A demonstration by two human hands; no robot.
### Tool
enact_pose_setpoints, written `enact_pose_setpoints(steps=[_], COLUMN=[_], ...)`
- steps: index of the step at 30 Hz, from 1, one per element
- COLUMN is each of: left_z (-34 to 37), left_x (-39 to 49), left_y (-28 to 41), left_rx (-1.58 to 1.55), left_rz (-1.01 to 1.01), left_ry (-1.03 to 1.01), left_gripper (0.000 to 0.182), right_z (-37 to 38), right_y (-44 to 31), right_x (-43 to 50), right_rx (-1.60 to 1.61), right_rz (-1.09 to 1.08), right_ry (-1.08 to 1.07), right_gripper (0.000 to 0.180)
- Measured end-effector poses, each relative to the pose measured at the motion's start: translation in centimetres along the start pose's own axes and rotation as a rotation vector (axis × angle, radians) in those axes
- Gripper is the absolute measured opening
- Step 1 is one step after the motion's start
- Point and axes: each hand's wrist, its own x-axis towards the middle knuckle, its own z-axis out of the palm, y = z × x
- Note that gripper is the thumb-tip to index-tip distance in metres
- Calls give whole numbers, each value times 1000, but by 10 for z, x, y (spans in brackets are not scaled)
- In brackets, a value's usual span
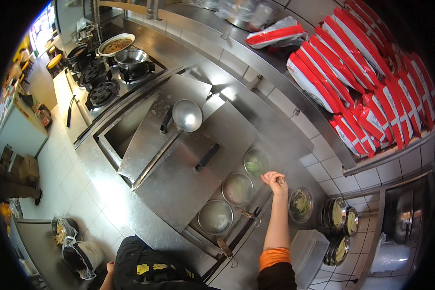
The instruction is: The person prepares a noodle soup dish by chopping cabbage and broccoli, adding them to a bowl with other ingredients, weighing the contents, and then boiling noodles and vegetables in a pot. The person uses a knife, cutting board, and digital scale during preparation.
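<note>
My right hand (275,181) is closed around the handle of a strainer basket (256,162) that holds green leaves, in a steaming cooker. Beside it in the same cooker sit a second strainer basket (237,189) with pale pinkish contents and a third (215,217) with pale contents under cloudy water. To the right of my forearm stands a steel bowl (301,204) with green leaves and pale pieces. My left hand (110,267) hangs low at my side by the black apron, partly hidden; its fingers are unclear. A long-handled steel ladle (187,116) lies on the metal lids (188,159).
Gas burners (103,93) with a metal bowl (131,58) and a pot of food (116,45) are at the upper left. Red-and-white packets (348,65) fill a shelf at the upper right. A plastic bin (308,257) and stacked steel bowls (335,214) stand at right.
</note>
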Motion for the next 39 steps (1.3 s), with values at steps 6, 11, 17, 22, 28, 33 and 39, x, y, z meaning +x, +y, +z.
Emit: enact_pose_setpoints(steps=[6, 11, 17, 22, 28, 33, 39], left_z=[10, 20, 13, 3, 3, 8, -5], left_x=[-4, 32, 20, 2, -8, -1, -20], left_y=[-10, -5, 7, 7, -13, -26, -34], left_rx=[-86, 94, 32, 61, 29, -70, 28], left_rz=[-107, -61, -79, -53, -134, -61, -74], left_ry=[5, -62, -23, -14, 32, -8, -57], left_gripper=[31, 30, 23, 23, 27, 31, 30], right_z=[-70, -40, -84, -77, 0, 2, -77], right_y=[35, 18, -34, -61, -9, 24, 6], right_x=[-40, -23, -29, -45, -7, -6, -39], right_rx=[-796, 53, -757, -1080, -793, -193, -806], right_rz=[-87, 223, -201, -595, -219, 47, 42], right_ry=[-33, -151, 182, 267, 325, 0, -212], right_gripper=[22, 66, 78, 56, 28, 111, 3])
